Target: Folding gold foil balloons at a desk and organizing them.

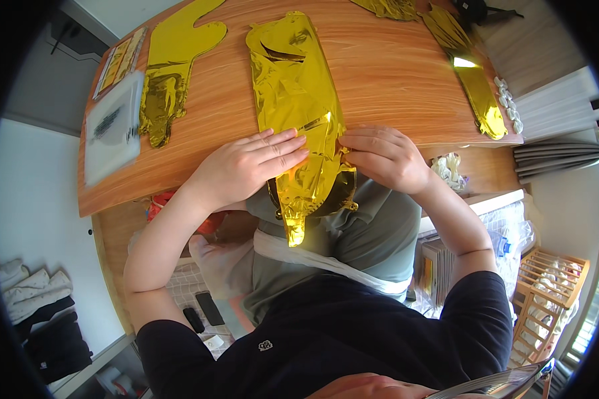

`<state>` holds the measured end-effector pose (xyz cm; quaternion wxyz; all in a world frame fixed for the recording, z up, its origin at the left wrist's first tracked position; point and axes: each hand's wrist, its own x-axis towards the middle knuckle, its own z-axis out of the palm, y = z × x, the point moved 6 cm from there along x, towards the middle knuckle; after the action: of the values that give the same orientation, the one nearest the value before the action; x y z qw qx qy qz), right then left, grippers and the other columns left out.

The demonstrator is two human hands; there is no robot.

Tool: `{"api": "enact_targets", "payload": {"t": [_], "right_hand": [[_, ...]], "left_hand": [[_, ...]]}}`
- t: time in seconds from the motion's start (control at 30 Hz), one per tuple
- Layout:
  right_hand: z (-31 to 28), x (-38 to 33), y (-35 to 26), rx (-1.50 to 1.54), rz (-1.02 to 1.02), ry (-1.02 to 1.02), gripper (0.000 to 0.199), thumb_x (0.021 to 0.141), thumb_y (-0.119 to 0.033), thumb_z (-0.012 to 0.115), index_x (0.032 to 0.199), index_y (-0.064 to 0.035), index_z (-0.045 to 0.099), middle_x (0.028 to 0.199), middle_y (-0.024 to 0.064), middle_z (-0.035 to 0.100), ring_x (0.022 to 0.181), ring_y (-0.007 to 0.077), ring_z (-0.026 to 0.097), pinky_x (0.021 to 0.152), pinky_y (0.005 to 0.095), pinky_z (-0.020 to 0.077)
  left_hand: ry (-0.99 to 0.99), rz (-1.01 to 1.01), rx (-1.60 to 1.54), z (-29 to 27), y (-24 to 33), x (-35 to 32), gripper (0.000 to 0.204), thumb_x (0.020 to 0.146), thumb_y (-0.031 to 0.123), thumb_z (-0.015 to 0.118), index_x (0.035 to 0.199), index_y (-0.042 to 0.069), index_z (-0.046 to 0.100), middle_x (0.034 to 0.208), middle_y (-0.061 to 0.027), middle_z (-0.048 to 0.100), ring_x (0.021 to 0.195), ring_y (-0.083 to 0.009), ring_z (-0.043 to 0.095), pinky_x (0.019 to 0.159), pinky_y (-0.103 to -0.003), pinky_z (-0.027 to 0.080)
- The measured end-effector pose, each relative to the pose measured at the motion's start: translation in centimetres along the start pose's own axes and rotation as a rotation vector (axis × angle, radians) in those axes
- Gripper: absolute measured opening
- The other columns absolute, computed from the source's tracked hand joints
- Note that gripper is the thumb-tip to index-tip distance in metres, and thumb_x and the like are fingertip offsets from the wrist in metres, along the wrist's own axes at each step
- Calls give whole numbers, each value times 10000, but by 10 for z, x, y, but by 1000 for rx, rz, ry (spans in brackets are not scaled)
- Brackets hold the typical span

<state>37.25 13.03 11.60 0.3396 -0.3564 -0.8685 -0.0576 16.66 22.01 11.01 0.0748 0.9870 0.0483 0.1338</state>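
Observation:
A shiny gold foil balloon [296, 86], flat and creased, lies lengthwise on the wooden table in front of me. Its near end hangs over the table edge above my lap, with a narrow tab pointing down. My left hand [246, 163] rests on the foil's left side, fingers stretched out flat. On the opposite side, my right hand [386, 156] has its fingers drawn together at the foil's right edge and appears to pinch it; the thumb is hidden. A darker fold of foil shows beneath the near end.
Another flat gold balloon [173, 73] lies at left, beside a clear plastic bag [113, 130]. More gold foil [472, 80] lies at far right near small white pieces [508, 105]. The wooden table [393, 73] curves toward me. A wooden rack [546, 286] stands at lower right.

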Motion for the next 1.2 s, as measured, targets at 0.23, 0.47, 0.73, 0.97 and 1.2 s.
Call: {"api": "enact_targets", "payload": {"t": [0.23,0.47,0.73,0.97,1.2], "right_hand": [[4,0,2,-27,-29,-72,331,738,-34,749,1061,-37,676,1168,113,714,1090,315,701,956,434,572],[5,7,0,-32,17,-73,368,789,-86,805,1128,-62,665,1188,94,693,1061,286,697,893,399,573],[13,22,-11,-69,-7,-45,413,795,-97,805,1189,-71,682,1213,85,689,1094,280,691,879,379,576],[17,21,-1,154,115,-130,408,764,-23,719,1171,-33,699,1127,130,737,1089,305,708,914,410,581],[17,24,31,444,475,-144,424,812,-32,723,1230,-70,664,1035,188,729,917,331,737,786,399,574]], "left_hand": [[-34,15,-3,-2,1,0,411,992,159,495,1380,109,624,1445,-71,603,1370,-220,545,1146,-393,457],[-39,15,-11,-2,1,-1,408,987,155,498,1370,102,628,1442,-73,605,1367,-222,549,1138,-395,461],[-24,9,-112,-2,-3,0,412,927,115,565,1324,64,661,1396,-110,636,1329,-273,583,1123,-442,477],[-83,-77,-325,-1,-10,0,427,935,15,535,1344,63,648,1439,-123,601,1382,-300,529,1186,-453,394],[-349,-493,-922,7,-34,-6,531,920,6,551,1445,91,553,1499,-178,530,1434,-260,469,1207,-425,348]]}}
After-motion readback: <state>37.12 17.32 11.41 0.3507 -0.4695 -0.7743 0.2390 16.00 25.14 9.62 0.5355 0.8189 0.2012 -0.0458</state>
